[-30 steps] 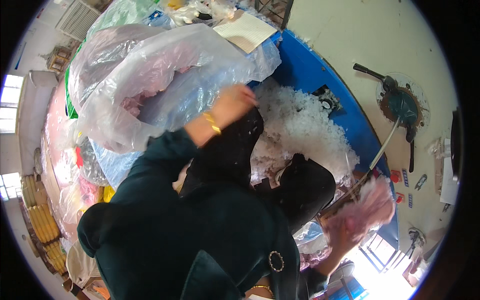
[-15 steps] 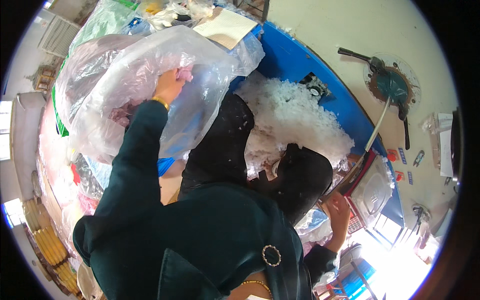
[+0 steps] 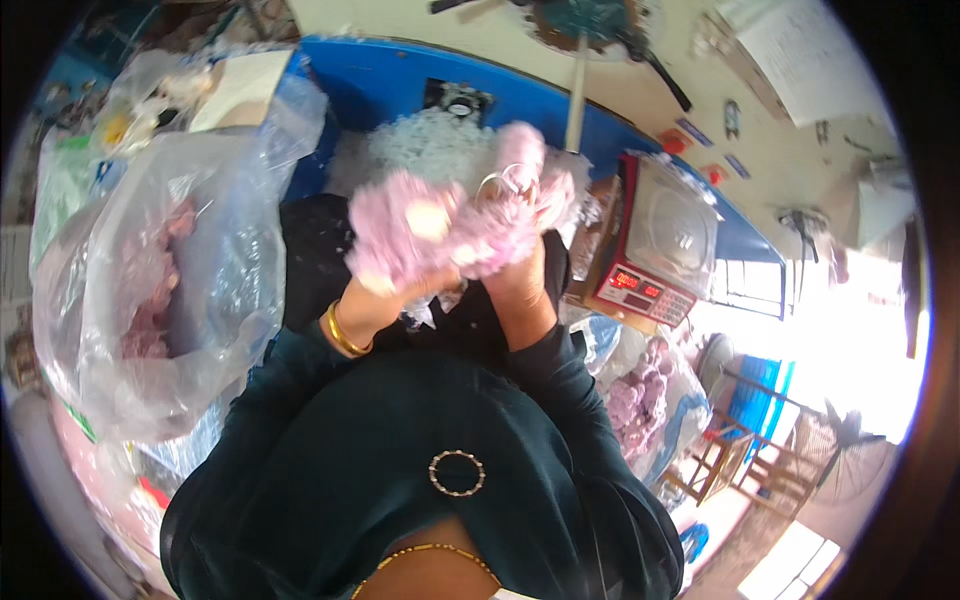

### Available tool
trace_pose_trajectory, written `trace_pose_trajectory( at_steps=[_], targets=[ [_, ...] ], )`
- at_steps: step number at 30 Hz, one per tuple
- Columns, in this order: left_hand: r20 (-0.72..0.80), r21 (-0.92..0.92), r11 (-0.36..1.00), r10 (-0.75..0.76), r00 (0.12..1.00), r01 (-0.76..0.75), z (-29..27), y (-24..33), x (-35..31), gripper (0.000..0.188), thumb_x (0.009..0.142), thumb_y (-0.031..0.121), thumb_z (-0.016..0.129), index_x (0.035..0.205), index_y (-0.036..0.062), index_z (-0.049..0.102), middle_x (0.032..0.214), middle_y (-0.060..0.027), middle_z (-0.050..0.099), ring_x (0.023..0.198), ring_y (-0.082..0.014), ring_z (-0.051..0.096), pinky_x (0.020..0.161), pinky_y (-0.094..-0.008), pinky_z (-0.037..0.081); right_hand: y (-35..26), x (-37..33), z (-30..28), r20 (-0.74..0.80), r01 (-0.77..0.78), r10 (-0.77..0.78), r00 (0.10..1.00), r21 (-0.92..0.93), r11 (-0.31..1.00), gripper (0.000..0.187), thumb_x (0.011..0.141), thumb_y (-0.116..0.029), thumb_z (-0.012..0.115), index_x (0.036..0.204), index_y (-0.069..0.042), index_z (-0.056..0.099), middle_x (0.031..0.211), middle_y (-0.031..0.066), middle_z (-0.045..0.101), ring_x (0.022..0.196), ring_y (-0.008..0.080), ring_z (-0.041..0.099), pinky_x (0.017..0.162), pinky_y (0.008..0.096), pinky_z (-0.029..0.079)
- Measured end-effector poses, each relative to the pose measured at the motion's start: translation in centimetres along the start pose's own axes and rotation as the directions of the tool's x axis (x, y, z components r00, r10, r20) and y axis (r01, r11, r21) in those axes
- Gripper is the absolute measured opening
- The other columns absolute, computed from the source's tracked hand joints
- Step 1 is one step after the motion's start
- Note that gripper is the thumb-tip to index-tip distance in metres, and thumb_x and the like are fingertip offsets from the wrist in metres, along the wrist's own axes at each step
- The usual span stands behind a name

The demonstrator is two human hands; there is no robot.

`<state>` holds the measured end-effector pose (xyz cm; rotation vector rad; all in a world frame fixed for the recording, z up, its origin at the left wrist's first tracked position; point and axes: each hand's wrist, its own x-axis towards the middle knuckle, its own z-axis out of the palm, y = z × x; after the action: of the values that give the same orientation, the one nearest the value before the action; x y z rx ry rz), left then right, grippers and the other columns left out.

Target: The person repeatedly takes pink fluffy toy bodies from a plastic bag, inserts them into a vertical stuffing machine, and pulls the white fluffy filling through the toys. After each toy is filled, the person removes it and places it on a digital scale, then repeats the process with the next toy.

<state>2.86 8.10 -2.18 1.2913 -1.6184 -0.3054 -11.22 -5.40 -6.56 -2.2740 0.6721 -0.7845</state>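
Observation:
Both my hands hold a fluffy lilac-pink plush toy [image 3: 490, 235] in front of me, above my lap. It is smeared by motion, with a pale patch on its left part and a thin light loop near its top. My left hand [image 3: 375, 300], with a gold bangle at the wrist, grips its lower left. The right hand [image 3: 520, 285] supports its lower right; the plush hides most of the fingers of both hands. Just beyond lies white fluffy stuffing [image 3: 415, 145] in a blue bin [image 3: 350, 80]. A clear plastic bag [image 3: 240, 250] with lilac plush pieces [image 3: 155, 300] stands at the left.
A red digital scale [image 3: 640, 285] with a clear tray stands at the right. Below it, another clear bag holds lilac plush pieces [image 3: 640, 400]. The pale worktop [image 3: 400, 20] beyond the bin carries a stuffing tool with black handles [image 3: 655, 75]. Wooden stools [image 3: 780, 475] are at the lower right.
My left hand has left the bag and come to the middle. My right hand has come up from the lower right. Both now hold the plush toy; the view has turned right.

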Motion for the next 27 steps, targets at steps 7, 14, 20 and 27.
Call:
trace_pose_trajectory(
  at_steps=[7,14,20,27],
  targets=[
    [0.586,-0.791,0.048,-0.228,0.778,0.610,2.2,0.4,4.1,0.065,0.078,0.014,0.074,0.133,0.0000,0.042,0.121,-0.0102,0.056,0.110,-0.0184,0.055,0.094,-0.0321,0.044,-1.2,3.2,-9.0,-0.073,0.499,-0.524,0.849,-0.221,0.838,0.023,0.075,-0.010,0.071,0.098,-0.009,0.067,0.102,0.0066,0.065,0.087,0.0252,0.065,0.074,0.0356,0.052],
    [0.223,-0.874,0.292,-0.468,0.855,0.388,4.2,-0.3,6.4,0.027,0.081,0.009,0.066,0.106,0.0026,0.059,0.099,-0.0028,0.060,0.093,-0.0151,0.057,0.087,-0.0286,0.045,-1.9,3.7,-12.0,0.282,-0.162,0.006,0.959,0.533,0.831,0.050,0.071,-0.039,0.079,0.103,-0.004,0.064,0.096,0.0107,0.066,0.095,0.0227,0.062,0.084,0.0325,0.048],
    [0.486,-0.724,0.367,-0.330,0.809,0.585,2.1,-1.5,9.1,0.020,0.074,0.004,0.070,0.091,0.0022,0.060,0.096,-0.0017,0.059,0.090,-0.0157,0.057,0.083,-0.0256,0.044,-0.8,3.9,-11.8,0.442,-0.269,0.058,0.895,0.433,0.860,0.024,0.069,-0.005,0.069,0.092,-0.001,0.064,0.085,0.0070,0.061,0.080,0.0085,0.053,0.069,0.0253,0.044],
    [0.269,-0.347,0.926,-0.051,0.962,0.147,0.9,-0.9,11.7,0.026,0.066,0.004,0.073,0.089,0.0021,0.060,0.094,-0.0080,0.061,0.093,-0.0258,0.057,0.083,-0.0330,0.044,-1.1,2.8,-11.2,0.172,-0.061,-0.021,0.985,0.460,0.886,0.041,0.063,0.015,0.055,0.099,-0.001,0.065,0.093,0.0027,0.058,0.084,0.0138,0.054,0.065,0.0225,0.040]
  ],
)
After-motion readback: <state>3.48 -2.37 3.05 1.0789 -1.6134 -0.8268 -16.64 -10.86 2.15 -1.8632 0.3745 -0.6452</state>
